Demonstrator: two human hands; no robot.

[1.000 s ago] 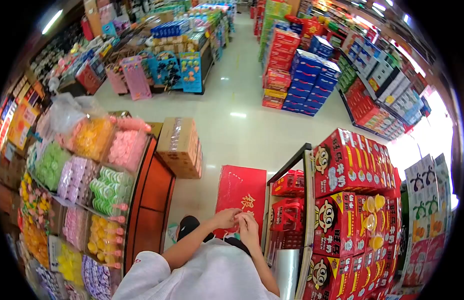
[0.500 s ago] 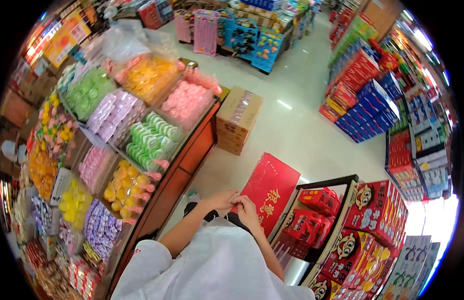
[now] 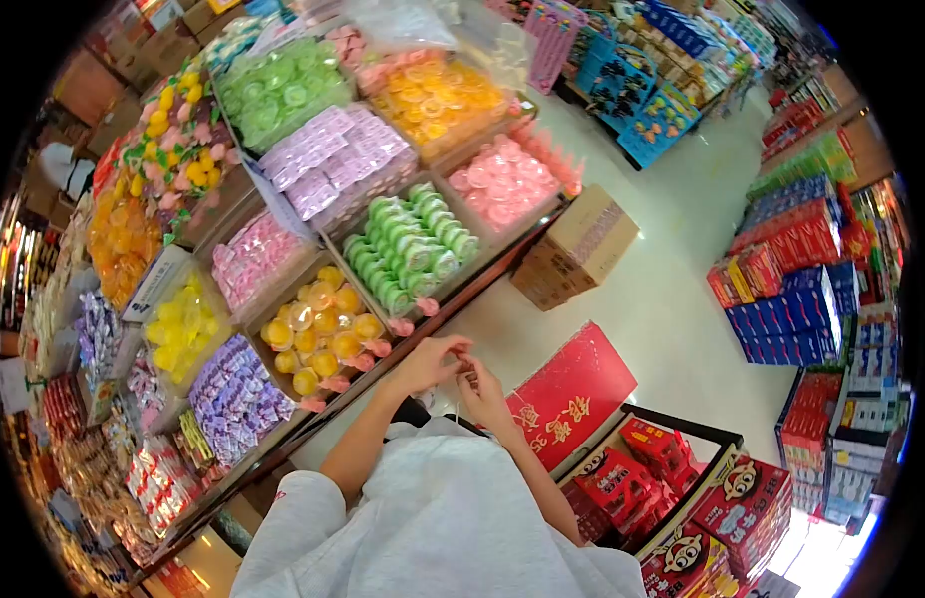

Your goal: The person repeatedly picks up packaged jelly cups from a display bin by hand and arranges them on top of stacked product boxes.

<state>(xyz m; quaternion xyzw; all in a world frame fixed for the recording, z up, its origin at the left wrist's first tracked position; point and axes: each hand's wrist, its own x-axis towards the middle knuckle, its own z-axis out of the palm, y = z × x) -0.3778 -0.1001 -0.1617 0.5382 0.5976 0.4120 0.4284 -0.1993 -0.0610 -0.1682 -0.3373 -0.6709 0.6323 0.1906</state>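
My left hand (image 3: 430, 365) and my right hand (image 3: 480, 387) meet in front of my body, fingers bent and touching one another. Whatever they pinch, if anything, is too small to make out. Just beyond my left hand runs the front edge of a slanted candy stand. Its closest bin holds round yellow jelly cups (image 3: 318, 334). Green-and-white wrapped sweets (image 3: 408, 249) fill the bin behind, and pink jelly cups (image 3: 507, 184) sit farther back. A red box lid or board (image 3: 572, 394) with gold characters lies past my right hand.
Purple-wrapped candy (image 3: 238, 399) fills a bin at left. A cardboard box (image 3: 577, 249) stands on the floor by the stand's end. Red gift packs (image 3: 627, 488) sit in a dark-framed rack at lower right. Stacked blue boxes (image 3: 786, 324) line the far side of the aisle.
My view has turned left and come closer to the candy stand, so the bins appear larger and farther right. My hands stay together, now raised nearer the stand's edge.
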